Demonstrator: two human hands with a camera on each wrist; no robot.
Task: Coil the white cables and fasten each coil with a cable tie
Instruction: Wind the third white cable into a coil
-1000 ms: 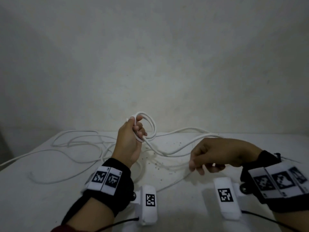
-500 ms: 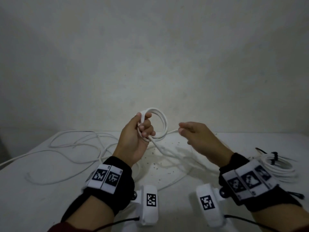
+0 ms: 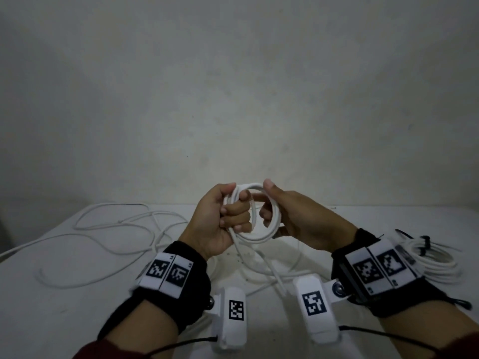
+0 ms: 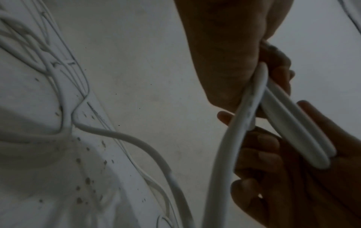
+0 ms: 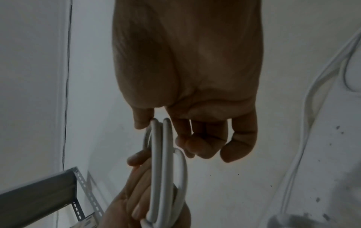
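A small coil of white cable [image 3: 260, 238] is held up above the table between both hands. My left hand [image 3: 233, 216] grips its left side with curled fingers. My right hand [image 3: 269, 203] pinches the right side, thumb on top and fingers through the loop. In the left wrist view the coil [image 4: 293, 128] shows as a few strands side by side against the right hand's fingers [image 4: 261, 154]. The right wrist view shows the coil [image 5: 166, 154] edge-on under the right hand's fingertips [image 5: 197, 146]. The cable's loose tail [image 3: 269, 268] hangs down to the table.
More loose white cable [image 3: 116, 229] lies in wide loops on the white table [image 3: 64, 307] at the left. A finished coil with black ties [image 3: 435, 257] rests at the right edge. A grey perforated metal bracket [image 5: 39, 192] stands beyond the table's left side.
My right hand let go of the cable low over the table, rose and moved left to the coil, and now pinches it. The left hand lifted the coil slightly.
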